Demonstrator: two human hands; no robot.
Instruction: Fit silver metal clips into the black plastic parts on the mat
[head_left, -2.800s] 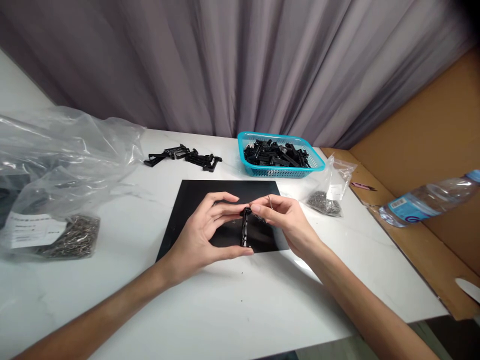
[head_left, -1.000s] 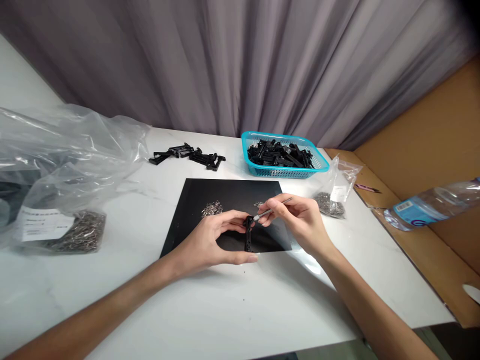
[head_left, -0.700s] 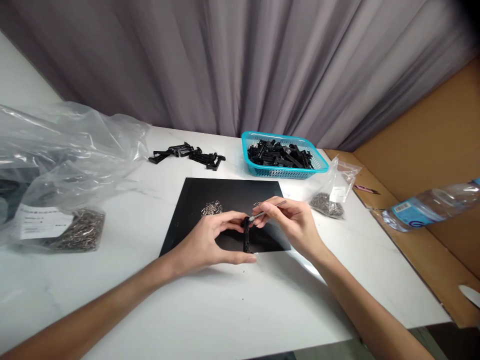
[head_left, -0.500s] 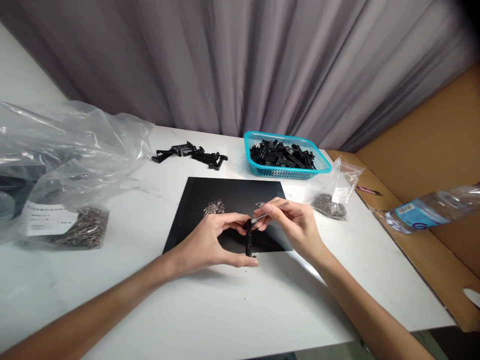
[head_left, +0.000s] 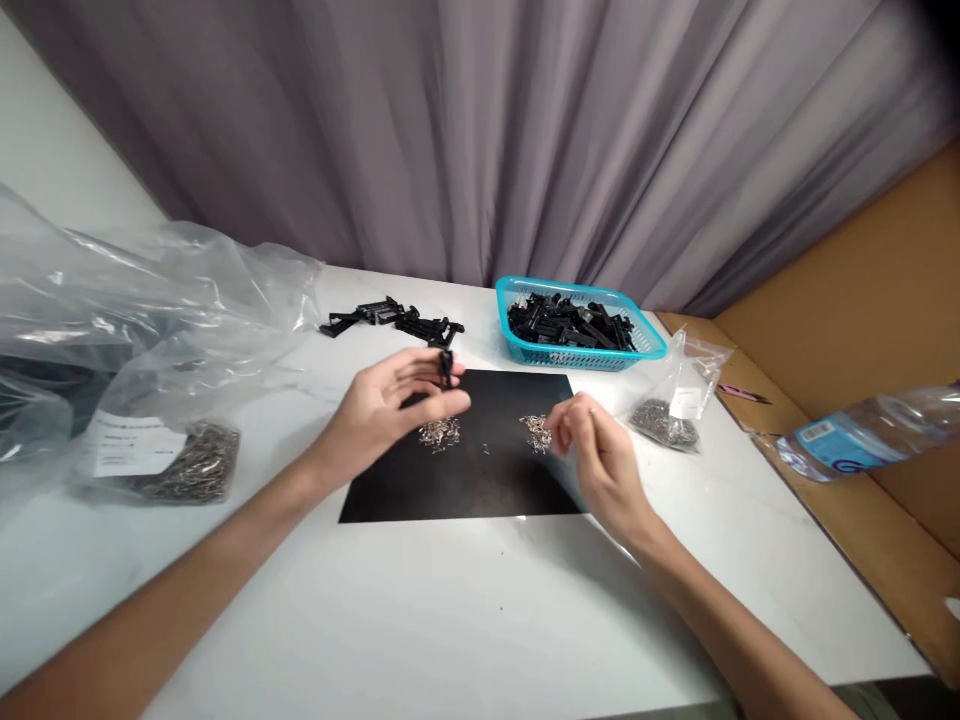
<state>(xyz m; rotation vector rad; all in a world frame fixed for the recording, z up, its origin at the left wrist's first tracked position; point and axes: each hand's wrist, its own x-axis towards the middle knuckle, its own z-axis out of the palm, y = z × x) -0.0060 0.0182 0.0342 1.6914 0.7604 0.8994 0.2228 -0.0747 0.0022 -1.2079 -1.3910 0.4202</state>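
My left hand (head_left: 386,403) is raised above the back left part of the black mat (head_left: 465,480) and pinches a small black plastic part (head_left: 447,366) between thumb and fingers. My right hand (head_left: 596,460) rests at the mat's right edge with its fingertips curled together beside a small heap of metal pieces (head_left: 535,432). Whether anything is in those fingers is hidden. A second heap of metal pieces (head_left: 439,433) lies on the mat under my left hand.
A row of black parts (head_left: 394,319) lies behind the mat. A teal basket (head_left: 581,358) of black parts stands at back right, with a small bag of metal pieces (head_left: 664,415) beside it. Large plastic bags (head_left: 135,350) fill the left. A water bottle (head_left: 870,430) lies on cardboard.
My left hand has lifted the black part up and back to the left, away from the mat's front. My right hand has pulled apart from it toward the right-hand metal heap; the thin tool no longer shows.
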